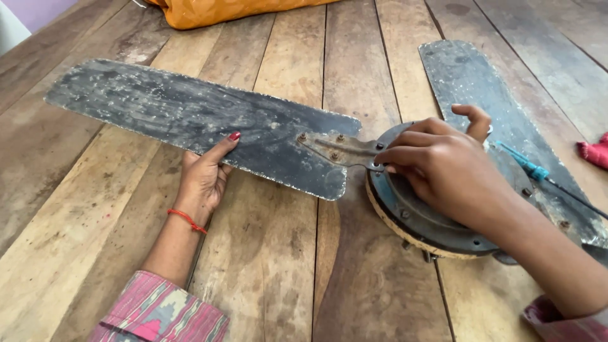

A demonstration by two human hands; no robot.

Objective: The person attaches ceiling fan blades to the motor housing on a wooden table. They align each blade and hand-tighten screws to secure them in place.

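Over on the left, the long fan blade (190,117) lies flat across the wooden table (82,253), dark and badly flaked, and the left hand (204,180) is tucked under its near edge, thumb pressed up onto the top face, a shallow pinch steadying it rather than a full clasp. Moving along, the blade narrows into a rusty metal bracket (339,149) with bolt heads showing, and that bracket runs onto the round motor housing (418,218), which sits flat on the boards. Here's the right hand (443,168), fingers curled down at the spot where bracket meets housing; whether something small is pinched there, I can't tell, the fingertips hide it. Behind it, a second blade (472,79) stretches away, with a blue-handled screwdriver (532,170) lying across it, and a scrap of red cloth (595,154) at the far right edge. The risk, as I read it: with only a light thumb hold, the long blade could swing or drop if the joint comes loose, twisting the bracket, and a small bolt could roll into the gaps between the boards.
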